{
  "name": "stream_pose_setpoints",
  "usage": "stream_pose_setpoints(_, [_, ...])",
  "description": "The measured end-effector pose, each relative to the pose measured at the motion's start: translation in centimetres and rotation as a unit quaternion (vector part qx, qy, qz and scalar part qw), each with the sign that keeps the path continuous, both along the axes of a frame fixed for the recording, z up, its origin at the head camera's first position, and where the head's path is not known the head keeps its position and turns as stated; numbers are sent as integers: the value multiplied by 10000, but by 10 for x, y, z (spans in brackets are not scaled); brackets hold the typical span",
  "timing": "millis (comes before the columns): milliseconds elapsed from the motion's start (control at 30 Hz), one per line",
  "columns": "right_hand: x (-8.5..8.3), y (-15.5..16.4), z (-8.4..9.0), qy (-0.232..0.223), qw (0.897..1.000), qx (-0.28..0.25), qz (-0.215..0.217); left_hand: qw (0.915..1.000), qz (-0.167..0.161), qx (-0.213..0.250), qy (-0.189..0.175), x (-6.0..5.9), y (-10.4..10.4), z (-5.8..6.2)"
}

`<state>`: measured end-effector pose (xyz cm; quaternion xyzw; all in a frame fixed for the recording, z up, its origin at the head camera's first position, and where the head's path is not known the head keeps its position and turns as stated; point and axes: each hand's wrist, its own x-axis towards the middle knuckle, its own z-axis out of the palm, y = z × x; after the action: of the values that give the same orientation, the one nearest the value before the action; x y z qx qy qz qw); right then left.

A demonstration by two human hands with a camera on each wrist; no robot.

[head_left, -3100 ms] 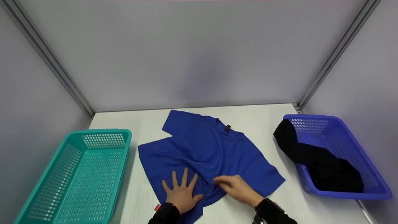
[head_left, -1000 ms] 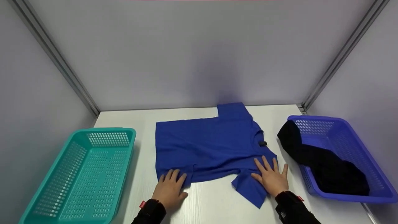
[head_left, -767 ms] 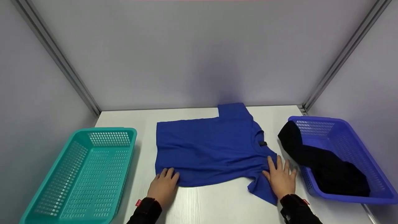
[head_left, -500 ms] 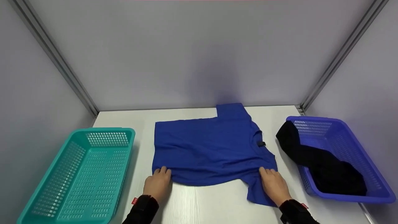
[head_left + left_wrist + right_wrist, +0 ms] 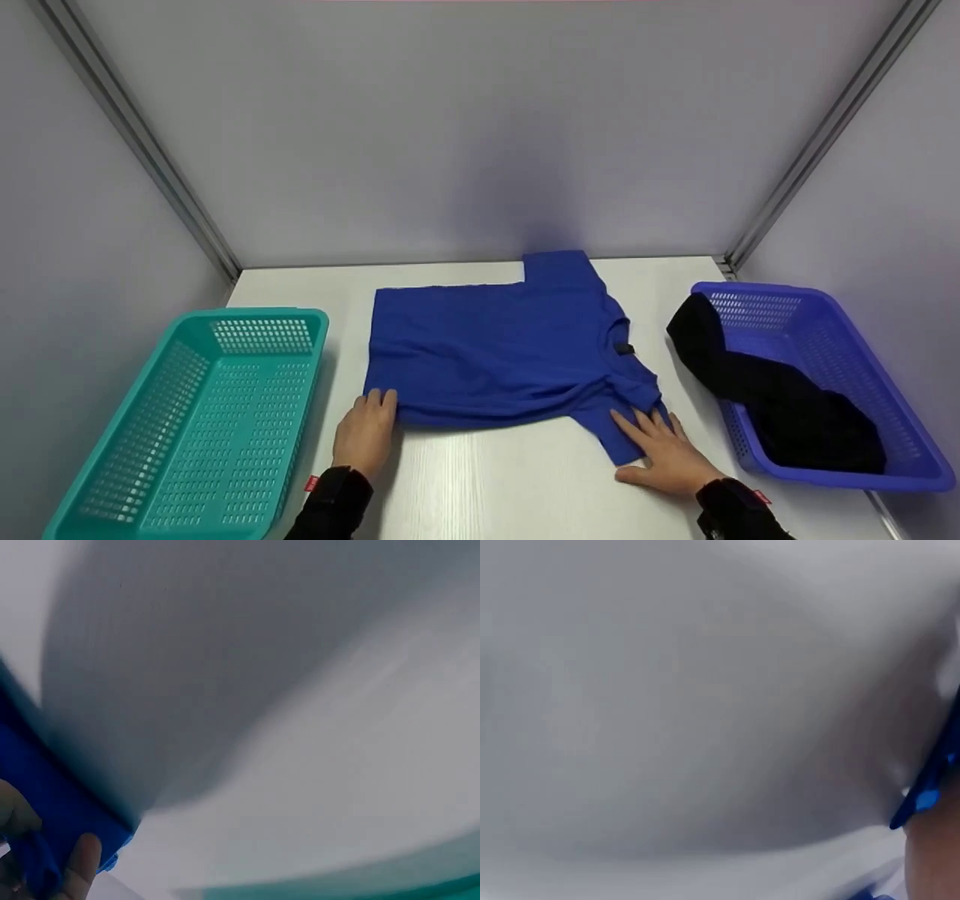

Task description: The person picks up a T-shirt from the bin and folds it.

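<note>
A blue T-shirt (image 5: 487, 345) lies on the white table, its collar with a dark tag (image 5: 624, 349) toward the right and one sleeve pointing at the back wall. At the near left hem corner, my left hand (image 5: 366, 431) pinches the cloth; the left wrist view shows the thumb (image 5: 82, 866) and a finger on the blue fabric (image 5: 60, 810). My right hand (image 5: 671, 457) rests on the near sleeve (image 5: 611, 431) with fingers spread. Only a bit of that hand (image 5: 934, 855) and the fabric edge show in the right wrist view. Creases run along the shirt's near side.
A teal basket (image 5: 319, 330) stands on the left, with nothing in it. On the right, a purple basket (image 5: 825, 300) holds black cloth (image 5: 772, 390) that hangs over its near-left rim. Grey walls (image 5: 480, 135) enclose the table at the back and sides.
The shirt has turned and been spread flatter, collar now rightward. Lately its near edge shifted away from me, the left hand slid slightly left, and the right hand's fingers went from curled to spread.
</note>
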<state>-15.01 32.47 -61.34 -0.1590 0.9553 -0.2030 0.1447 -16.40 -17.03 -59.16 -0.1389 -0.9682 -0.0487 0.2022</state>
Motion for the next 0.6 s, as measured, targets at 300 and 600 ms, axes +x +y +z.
stream_pose_setpoints(300, [5,13,-9,2275,9726,450,-156,9991,-244,-256,248,-7,-4,7])
stream_pose_setpoints(600, [1,10,1,3861,9002,-1170,-1642,9980,-385,169,473,-6,2,21])
